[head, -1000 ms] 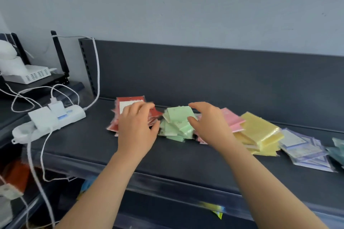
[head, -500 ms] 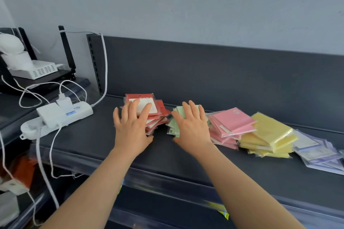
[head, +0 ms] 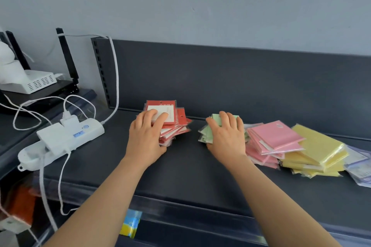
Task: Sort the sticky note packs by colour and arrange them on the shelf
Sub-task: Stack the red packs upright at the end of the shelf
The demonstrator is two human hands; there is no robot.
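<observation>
1. The shelf (head: 186, 174) looked like dark, matt painted metal.
2. The red packs (head: 180, 121), pink packs (head: 275, 136) and yellow packs (head: 317, 146) were paper in glossy clear plastic wrap.
3. The power strip (head: 91, 131) was smooth white plastic.
4. The wall (head: 200, 6) was matt, pale paint.

Both my bare forearms (head: 112, 196) reach in over the front edge of the shelf (head: 190, 176), roughly parallel, palms turned down. My left hand (head: 146, 138) lies toward the shelf's left end, fingers nearly straight and close together. My right hand (head: 226, 138) sits nearer the shelf's middle, apart from the left, fingers spread and laid flat.
</observation>
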